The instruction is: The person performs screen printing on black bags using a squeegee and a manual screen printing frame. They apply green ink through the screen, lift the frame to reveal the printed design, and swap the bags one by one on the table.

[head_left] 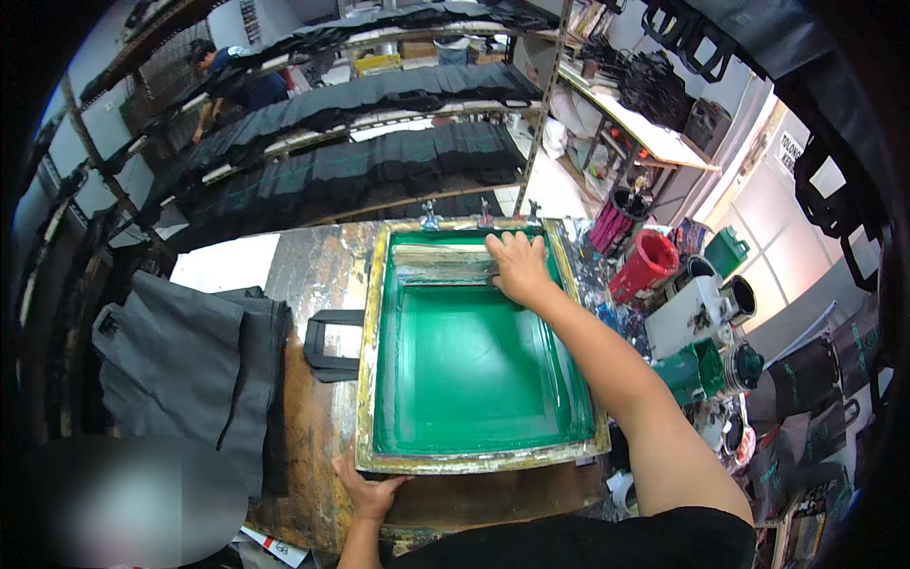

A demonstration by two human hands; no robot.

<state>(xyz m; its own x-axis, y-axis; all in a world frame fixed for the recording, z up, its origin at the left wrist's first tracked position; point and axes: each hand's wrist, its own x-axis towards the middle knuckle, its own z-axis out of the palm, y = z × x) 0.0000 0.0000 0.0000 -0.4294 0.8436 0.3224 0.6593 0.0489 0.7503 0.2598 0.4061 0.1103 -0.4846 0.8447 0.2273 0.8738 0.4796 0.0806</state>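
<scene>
A screen-printing frame (483, 465) with a paint-stained rim lies on the worktable, its mesh (469, 370) coated in green ink. At the frame's far end, my right hand (519, 268) is closed over the right part of a wooden-handled squeegee (436, 263), which lies crosswise inside. My left hand (368, 493) grips the near left corner of the frame; some of its fingers are hidden there. Out from under the frame's left side sticks the handle of a black fabric bag (332, 366). A pile of black bags (185, 346) rests farther left.
Clamps (430, 216) stand at the frame's far edge. Along the right are a red ink tub (647, 264), a white container (684, 318) and a green-smeared jug (692, 368). Behind the table, racks hold rows of black bags (360, 171). Another person (248, 85) bends at the far left.
</scene>
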